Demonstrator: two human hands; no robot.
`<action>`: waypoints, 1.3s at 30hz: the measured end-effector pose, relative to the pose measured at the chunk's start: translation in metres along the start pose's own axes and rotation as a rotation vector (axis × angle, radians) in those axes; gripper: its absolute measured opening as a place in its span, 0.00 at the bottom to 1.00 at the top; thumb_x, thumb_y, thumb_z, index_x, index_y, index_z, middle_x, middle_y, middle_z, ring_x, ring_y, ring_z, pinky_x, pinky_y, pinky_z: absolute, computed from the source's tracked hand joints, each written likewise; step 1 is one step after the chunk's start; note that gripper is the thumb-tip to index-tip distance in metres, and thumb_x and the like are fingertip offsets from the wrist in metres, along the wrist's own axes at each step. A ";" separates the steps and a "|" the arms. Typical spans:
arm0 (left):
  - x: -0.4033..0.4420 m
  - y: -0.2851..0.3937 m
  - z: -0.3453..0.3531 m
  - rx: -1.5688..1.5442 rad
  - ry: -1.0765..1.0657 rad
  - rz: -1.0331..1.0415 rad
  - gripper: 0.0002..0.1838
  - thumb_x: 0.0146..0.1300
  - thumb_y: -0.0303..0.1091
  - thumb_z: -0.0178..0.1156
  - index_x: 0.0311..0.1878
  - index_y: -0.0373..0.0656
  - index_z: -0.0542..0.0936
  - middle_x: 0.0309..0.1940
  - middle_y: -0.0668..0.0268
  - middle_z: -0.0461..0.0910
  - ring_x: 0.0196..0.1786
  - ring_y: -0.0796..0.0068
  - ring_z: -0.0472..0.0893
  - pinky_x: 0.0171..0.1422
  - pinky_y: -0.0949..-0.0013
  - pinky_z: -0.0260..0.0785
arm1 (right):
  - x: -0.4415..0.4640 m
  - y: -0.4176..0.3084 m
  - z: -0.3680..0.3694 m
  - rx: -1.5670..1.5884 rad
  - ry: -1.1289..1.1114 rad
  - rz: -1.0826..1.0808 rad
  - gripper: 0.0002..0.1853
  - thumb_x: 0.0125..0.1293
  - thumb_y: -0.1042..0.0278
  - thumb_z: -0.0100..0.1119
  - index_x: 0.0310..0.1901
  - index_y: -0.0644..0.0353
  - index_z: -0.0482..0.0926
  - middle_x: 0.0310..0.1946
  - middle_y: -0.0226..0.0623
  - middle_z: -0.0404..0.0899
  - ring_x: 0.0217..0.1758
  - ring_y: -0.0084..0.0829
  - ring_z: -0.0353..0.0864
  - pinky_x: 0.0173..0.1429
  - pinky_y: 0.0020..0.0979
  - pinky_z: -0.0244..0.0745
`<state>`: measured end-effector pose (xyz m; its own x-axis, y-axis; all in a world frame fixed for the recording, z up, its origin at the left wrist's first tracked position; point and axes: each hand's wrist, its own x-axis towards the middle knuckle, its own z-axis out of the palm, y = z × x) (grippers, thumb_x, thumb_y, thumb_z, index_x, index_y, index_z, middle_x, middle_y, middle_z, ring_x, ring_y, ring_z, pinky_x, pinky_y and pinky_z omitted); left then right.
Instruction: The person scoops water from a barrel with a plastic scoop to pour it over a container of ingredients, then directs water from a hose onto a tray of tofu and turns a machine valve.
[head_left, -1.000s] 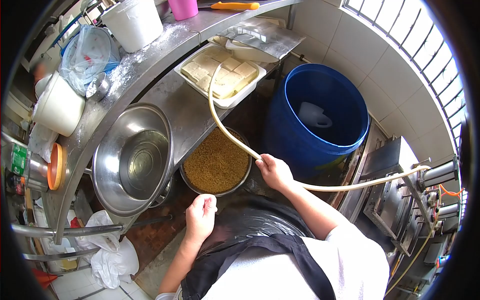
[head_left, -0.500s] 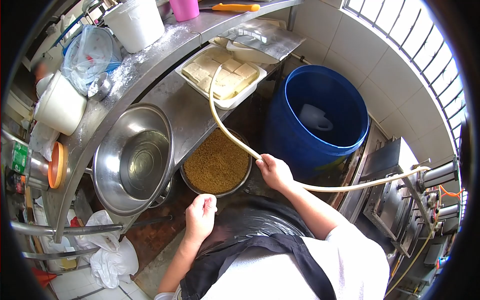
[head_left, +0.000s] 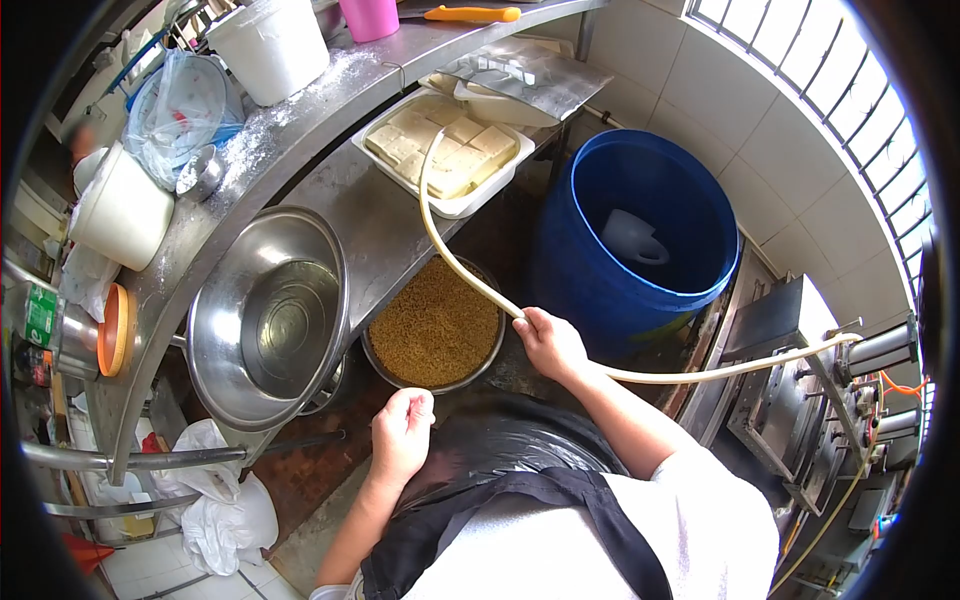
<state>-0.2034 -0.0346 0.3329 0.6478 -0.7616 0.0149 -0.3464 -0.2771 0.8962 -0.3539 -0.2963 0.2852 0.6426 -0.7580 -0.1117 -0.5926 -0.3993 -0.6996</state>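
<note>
A pale hose [head_left: 458, 268] runs from the machine side at the right, through my right hand [head_left: 552, 345], up to a white tub [head_left: 459, 207] of pale square blocks [head_left: 450, 150]. My right hand is closed around it, and the hose's far end rests over the blocks. My left hand [head_left: 403, 428] is closed in front of my apron, apart from the hose; whether anything is inside the fingers is hidden. Just beyond it, on the floor, stands a round metal basin of yellow-brown grains [head_left: 433, 325].
A large steel bowl [head_left: 215, 320] stands at the left, by the steel shelf [head_left: 370, 235]. The blue barrel [head_left: 570, 290] at the right has a white jug [head_left: 634, 238] inside. White buckets [head_left: 272, 55] stand on the floury counter [head_left: 250, 160]. Metal equipment [head_left: 775, 325] lines the right side.
Almost nothing differs. The white jug inside the blue barrel has shifted slightly; both hands and the hose keep their places.
</note>
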 end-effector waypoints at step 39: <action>-0.003 -0.008 0.004 -0.034 0.010 0.022 0.12 0.82 0.37 0.64 0.48 0.36 0.83 0.29 0.62 0.84 0.32 0.73 0.84 0.40 0.67 0.78 | 0.001 0.001 0.005 -0.008 0.073 -0.050 0.19 0.81 0.51 0.62 0.59 0.58 0.86 0.40 0.52 0.90 0.48 0.54 0.91 0.54 0.47 0.84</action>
<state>-0.2050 -0.0324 0.3236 0.6474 -0.7612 0.0388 -0.3373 -0.2405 0.9102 -0.3516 -0.2956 0.2807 0.6349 -0.7722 -0.0249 -0.5644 -0.4415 -0.6975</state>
